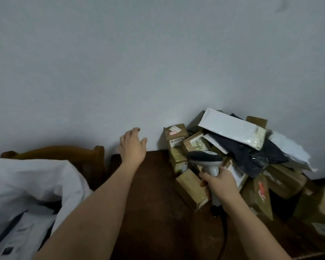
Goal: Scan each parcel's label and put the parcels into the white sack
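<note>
Nearest, at left: white sack (26, 186), mouth agape, labelled parcels inside, print illegible. Right hand (220, 182) clamped round scanner (207, 162) handle. Left hand (132, 145) outstretched, fingers loosely apart, gripping nothing. Dark wooden table (152, 212) beneath. Beyond: heap of parcels (233, 147) against grey wall (139, 62); labels blurred, unreadable.

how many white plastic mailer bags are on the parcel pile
2 that I can tell: a long white plastic mailer lying across the top of the pile, and a crumpled white plastic mailer at its right side. Others may be buried underneath.
</note>
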